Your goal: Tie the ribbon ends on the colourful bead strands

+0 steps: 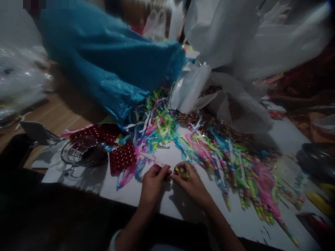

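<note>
Two hands are meeting at the near edge of the heap of coloured strips (204, 146), which is spreading across the white worktop (162, 198). The left hand (154, 179) is pinching a small pink piece (157, 167) between thumb and fingertips, its grip closed on it. The right hand (190, 181) is curling around a small multicoloured beaded piece (181, 172), its grip clenched on that; the two pieces are touching or nearly so, just in front of the heap. The picture is dim and smeared, so what exactly the pieces are cannot be told.

Behind the heap a blue plastic bag (110, 62) is lying slumped, and a white plastic bag (235, 101) is sagging open beside it. Left of the heap a red dotted sheet (121, 157) is lying flat, and further left a coil of dark wire rings (83, 153) is sitting on the worktop.

The likely trouble here, as a judgement: the pieces are small and the light is poor, so one could be slipping from the fingertips into the heap, where similar colours would be hiding it. A wrist brushing the loose strips could also be dragging them toward the worktop's near edge and off it.
</note>
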Demonstrator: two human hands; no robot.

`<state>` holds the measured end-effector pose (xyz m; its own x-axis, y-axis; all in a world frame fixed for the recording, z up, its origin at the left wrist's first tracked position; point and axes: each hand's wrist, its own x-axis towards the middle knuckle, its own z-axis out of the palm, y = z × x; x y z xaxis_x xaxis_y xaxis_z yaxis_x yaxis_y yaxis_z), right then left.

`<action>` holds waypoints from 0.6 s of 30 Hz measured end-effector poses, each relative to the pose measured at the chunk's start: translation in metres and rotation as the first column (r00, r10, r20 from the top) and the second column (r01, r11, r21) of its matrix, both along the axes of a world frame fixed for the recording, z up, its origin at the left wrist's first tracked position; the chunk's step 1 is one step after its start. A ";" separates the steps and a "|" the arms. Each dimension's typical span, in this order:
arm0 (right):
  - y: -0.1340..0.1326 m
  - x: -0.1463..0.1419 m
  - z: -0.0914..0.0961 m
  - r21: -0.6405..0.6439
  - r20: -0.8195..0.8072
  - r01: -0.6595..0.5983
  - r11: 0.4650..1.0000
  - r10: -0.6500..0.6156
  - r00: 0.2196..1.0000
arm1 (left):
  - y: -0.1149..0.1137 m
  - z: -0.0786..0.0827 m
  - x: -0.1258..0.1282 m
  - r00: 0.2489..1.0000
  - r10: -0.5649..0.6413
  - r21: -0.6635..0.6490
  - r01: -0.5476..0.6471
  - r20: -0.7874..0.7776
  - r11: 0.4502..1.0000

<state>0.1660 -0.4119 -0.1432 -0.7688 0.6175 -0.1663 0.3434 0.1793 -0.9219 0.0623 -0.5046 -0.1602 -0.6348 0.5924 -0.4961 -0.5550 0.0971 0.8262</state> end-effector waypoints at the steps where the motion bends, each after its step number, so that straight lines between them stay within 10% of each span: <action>1: -0.001 0.000 0.002 -0.101 -0.022 -0.004 0.995 0.002 1.000 | -0.002 0.003 0.000 1.000 0.006 -0.017 -0.006 0.009 1.000; 4: 0.000 0.002 0.005 -0.259 -0.089 -0.064 0.964 0.042 0.995 | -0.008 0.009 -0.002 1.000 0.014 -0.040 -0.013 0.026 0.999; 14: -0.003 -0.002 -0.009 -0.216 -0.188 0.230 0.949 -0.272 0.944 | -0.010 0.007 0.006 0.953 -0.125 0.121 0.095 0.276 0.988; 18: -0.002 0.003 -0.008 -0.062 -0.146 0.179 0.982 -0.186 0.972 | -0.009 0.004 0.005 0.958 -0.017 0.116 -0.017 0.285 0.993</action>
<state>0.1692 -0.4139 -0.1511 -0.6620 0.7440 -0.0901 0.2231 0.0809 -0.9714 0.0676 -0.5141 -0.1560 -0.4771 0.6567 -0.5840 -0.7688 0.0101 0.6394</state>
